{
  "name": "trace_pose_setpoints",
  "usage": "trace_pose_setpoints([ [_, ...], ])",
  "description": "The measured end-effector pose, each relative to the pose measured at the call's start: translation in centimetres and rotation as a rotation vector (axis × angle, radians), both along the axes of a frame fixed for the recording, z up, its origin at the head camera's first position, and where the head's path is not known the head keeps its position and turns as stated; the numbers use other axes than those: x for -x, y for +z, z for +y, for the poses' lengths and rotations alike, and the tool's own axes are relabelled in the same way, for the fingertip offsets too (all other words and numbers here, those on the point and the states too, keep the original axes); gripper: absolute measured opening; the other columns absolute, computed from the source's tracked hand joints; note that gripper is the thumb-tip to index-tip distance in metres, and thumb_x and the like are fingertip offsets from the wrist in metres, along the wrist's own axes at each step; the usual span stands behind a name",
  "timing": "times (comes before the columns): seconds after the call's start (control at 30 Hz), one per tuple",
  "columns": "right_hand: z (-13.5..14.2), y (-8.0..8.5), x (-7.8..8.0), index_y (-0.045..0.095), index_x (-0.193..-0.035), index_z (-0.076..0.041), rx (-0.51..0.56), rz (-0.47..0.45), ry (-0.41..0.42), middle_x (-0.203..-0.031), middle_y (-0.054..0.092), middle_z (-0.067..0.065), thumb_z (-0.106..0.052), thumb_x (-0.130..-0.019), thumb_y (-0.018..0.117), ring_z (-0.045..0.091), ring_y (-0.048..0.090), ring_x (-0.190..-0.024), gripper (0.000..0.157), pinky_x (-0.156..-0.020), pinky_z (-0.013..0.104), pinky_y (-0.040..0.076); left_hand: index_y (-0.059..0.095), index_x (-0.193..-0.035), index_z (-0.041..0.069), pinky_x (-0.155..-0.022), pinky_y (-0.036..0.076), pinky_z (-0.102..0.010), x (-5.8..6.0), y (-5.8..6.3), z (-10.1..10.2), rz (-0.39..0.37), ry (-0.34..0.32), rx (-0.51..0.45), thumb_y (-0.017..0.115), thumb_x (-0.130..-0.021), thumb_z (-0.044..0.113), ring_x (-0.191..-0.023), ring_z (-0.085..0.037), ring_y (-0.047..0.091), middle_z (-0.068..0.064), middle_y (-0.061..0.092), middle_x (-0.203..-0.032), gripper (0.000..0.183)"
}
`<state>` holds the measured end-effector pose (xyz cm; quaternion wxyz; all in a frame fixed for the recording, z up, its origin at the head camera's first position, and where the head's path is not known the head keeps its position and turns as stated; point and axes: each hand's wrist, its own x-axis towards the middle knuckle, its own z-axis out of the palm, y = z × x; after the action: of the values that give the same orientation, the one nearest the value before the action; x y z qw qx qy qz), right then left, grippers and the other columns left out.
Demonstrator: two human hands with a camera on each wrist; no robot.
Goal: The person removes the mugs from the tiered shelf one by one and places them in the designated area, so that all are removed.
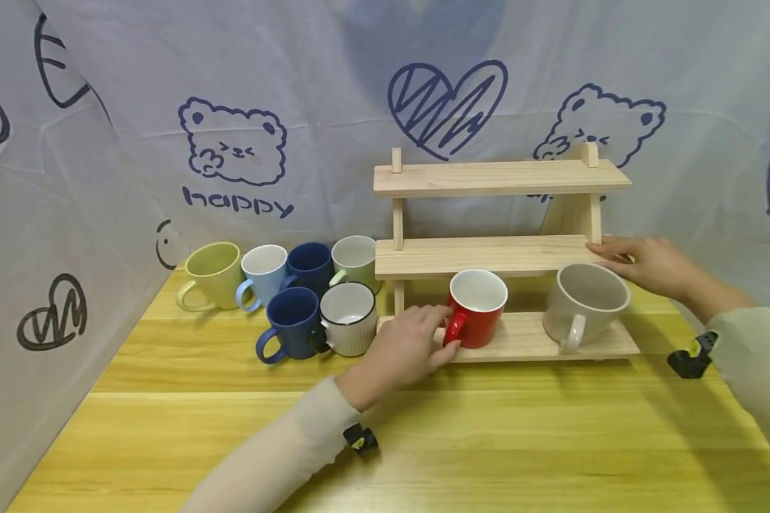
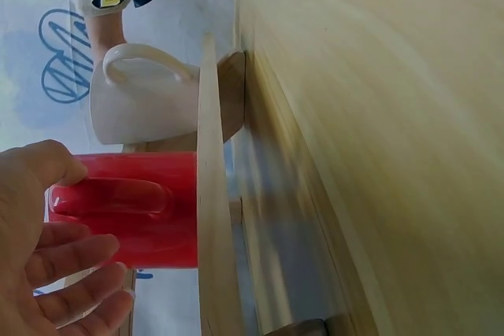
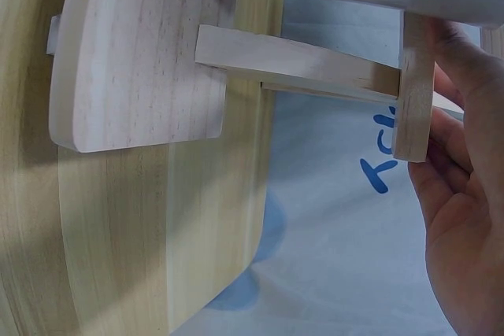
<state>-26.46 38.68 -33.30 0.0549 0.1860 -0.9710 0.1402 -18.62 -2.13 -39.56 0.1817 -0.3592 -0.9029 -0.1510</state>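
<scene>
A red mug (image 1: 478, 313) with a white inside stands upright on the bottom board of a three-tier wooden shelf (image 1: 475, 258). My left hand (image 1: 407, 343) holds it at the handle, the thumb on one side and the fingers on the other in the left wrist view. To its right on the same board is a light grey mug (image 1: 577, 306), its handle facing front. My right hand (image 1: 648, 265) grips the right end of the middle board; the right wrist view shows the thumb and fingers around that board end (image 3: 413, 96).
Left of the shelf, several mugs stand on the wooden table (image 1: 423, 442): yellow-green (image 1: 212, 274), light blue (image 1: 263, 274), dark blue (image 1: 291, 324), and white with a dark rim (image 1: 348, 320) among them. A printed white cloth (image 1: 334, 92) hangs behind.
</scene>
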Motion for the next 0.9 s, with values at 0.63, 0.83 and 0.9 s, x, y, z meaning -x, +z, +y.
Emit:
trace_pose_setpoints([
  [0.63, -0.1, -0.1, 0.0, 0.058, -0.134, -0.005, 0.001, 0.008, 0.005, -0.138, 0.050, 0.024, -0.030, -0.098, 0.061, 0.053, 0.047, -0.120, 0.043, -0.096, 0.069, 0.036, 0.060, -0.109, 0.010, -0.073, 0.054, -0.033, 0.3, -0.2, -0.8, -0.090, 0.003, -0.014, 0.055, -0.101, 0.031, -0.084, -0.016, 0.061, 0.000, 0.064, -0.096, 0.023],
  [0.83, 0.0, 0.0, 0.0, 0.057, -0.135, -0.006, 0.001, -0.004, -0.004, -0.139, 0.049, 0.024, -0.031, -0.099, 0.060, 0.054, 0.045, -0.122, 0.044, -0.097, 0.069, 0.035, 0.064, -0.110, 0.009, -0.068, 0.054, -0.033, 0.6, 0.0, -1.3, -0.197, 0.016, -0.110, 0.060, -0.099, 0.029, -0.075, -0.017, 0.062, -0.001, 0.067, -0.090, 0.024],
  [0.9, 0.0, 0.0, 0.0, 0.057, -0.135, -0.006, 0.001, -0.012, -0.009, -0.139, 0.048, 0.024, -0.032, -0.099, 0.060, 0.054, 0.044, -0.122, 0.045, -0.097, 0.070, 0.035, 0.065, -0.110, 0.009, -0.067, 0.054, -0.032, 0.6, 0.0, -1.4, -0.220, 0.022, -0.140, 0.061, -0.098, 0.030, -0.074, -0.017, 0.062, -0.001, 0.068, -0.089, 0.025],
])
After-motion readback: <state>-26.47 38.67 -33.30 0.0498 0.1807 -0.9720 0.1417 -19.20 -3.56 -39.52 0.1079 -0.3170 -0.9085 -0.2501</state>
